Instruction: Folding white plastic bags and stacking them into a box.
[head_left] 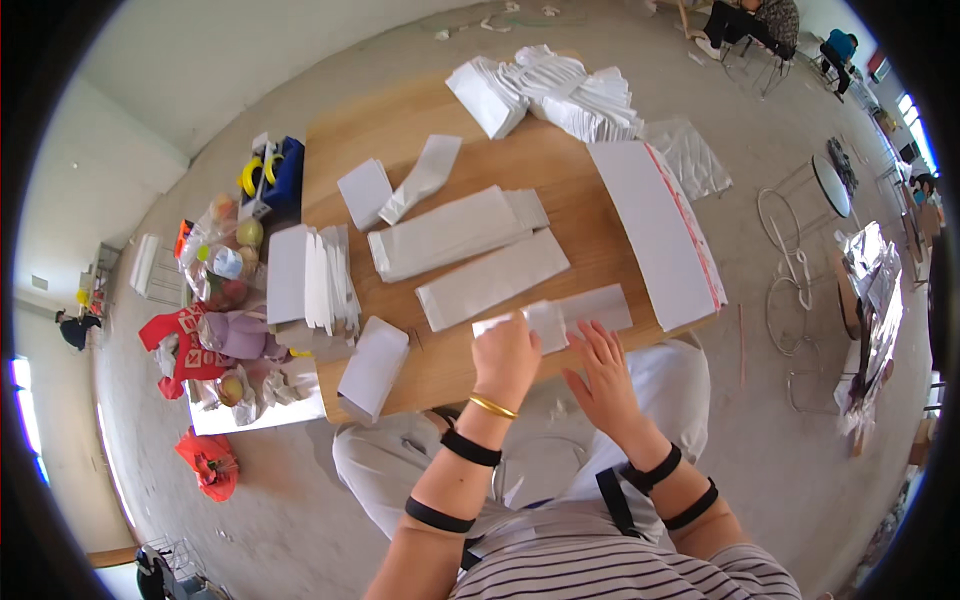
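Observation:
Close to the table's front edge, a long white paper strip (597,307) lies crosswise in front of me, with a white folded piece (546,324) over its left part. My left hand (503,358) is closed at this left end, its fingers curled down on the white paper, and their tips are hidden. My right hand (604,378) rests by the strip's near edge, fingers stretched and apart, holding nothing. Just beyond lie a flat white paper sleeve (493,279) and a thicker stack of similar sleeves (450,238).
A large white board (655,235) lies at the table's right. Bundled white paper (545,90) is heaped at the far edge. On the left are white stacks (290,275), a blue tape holder (285,180) and bagged fruit (235,250). A white box (374,368) sits at the near left corner.

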